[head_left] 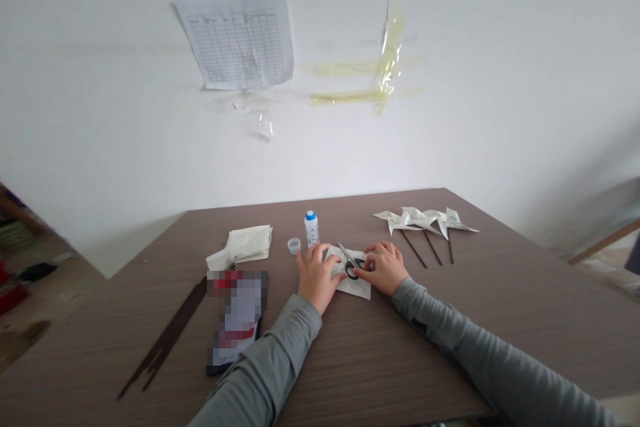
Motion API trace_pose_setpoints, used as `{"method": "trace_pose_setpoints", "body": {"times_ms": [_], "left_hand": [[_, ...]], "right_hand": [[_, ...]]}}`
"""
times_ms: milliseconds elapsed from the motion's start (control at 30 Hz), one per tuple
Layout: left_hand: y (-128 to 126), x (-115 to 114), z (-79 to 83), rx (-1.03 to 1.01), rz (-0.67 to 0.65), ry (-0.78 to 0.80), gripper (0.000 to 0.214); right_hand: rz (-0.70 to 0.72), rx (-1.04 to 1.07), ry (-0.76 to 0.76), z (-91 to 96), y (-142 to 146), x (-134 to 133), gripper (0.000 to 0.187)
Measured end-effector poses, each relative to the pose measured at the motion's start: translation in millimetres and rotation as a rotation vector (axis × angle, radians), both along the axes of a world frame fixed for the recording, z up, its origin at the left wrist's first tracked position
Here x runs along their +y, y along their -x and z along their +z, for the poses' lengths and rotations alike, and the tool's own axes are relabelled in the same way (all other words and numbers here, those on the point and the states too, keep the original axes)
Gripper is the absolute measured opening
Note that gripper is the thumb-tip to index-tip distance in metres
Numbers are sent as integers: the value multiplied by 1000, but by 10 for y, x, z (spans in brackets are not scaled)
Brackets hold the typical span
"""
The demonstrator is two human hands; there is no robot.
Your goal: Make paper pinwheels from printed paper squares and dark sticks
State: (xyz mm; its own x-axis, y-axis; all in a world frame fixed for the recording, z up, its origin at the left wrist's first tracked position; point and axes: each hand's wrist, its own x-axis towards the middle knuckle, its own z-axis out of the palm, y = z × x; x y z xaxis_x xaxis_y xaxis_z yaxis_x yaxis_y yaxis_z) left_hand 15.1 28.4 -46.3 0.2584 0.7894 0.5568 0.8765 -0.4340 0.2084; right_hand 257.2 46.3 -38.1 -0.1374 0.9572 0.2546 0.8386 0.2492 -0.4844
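The inspection runs left to right across the wood-grain counter (85,347). A few thin dark sticks (170,337) lie loosely together at an angle, away from the hands. Just right of them is a flat rectangular item (235,320), obscured by pixelation and not identifiable. Beyond it sits a folded stack of off-white paper (247,245). A small clear plastic cup (294,246) and an upright white bottle with a blue cap (311,228) stand close together, apparently placed within easy reach of the hands.

The left hand (316,278) rests over the left edge of a printed paper sheet (361,288), its fingers (314,255) slightly spread and lying flat, seemingly to steady the sheet against the counter. Black-handled scissors (349,259) lie on the sheet, near the middle of the counter and between both hands, with the blades pointing away from the person and to the left. The right hand (383,268) sits against the scissors' handle with its fingers curved and close together; whether any finger passes through a loop cannot be told. Further right, three paper pinwheels (425,219) on dark sticks lie side by side, apparently kept clear of the hands.
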Motion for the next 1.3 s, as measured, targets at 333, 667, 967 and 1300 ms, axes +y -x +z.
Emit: {"method": "trace_pose_setpoints", "body": {"times_ms": [333,667,967,1300], "left_hand": [[66,-81,-155,33,121,80,23],[190,-75,-200,152,210,163,40],[33,-150,102,97,314,325,24],[-36,-263,439,17,336,445,23]], "right_hand": [[-47,-115,-102,49,10,-38,8],[-14,-74,-56,35,-83,35,15],[-79,-141,-20,-44,-160,107,26],[-107,-52,-4,-25,-237,153,39]]}}
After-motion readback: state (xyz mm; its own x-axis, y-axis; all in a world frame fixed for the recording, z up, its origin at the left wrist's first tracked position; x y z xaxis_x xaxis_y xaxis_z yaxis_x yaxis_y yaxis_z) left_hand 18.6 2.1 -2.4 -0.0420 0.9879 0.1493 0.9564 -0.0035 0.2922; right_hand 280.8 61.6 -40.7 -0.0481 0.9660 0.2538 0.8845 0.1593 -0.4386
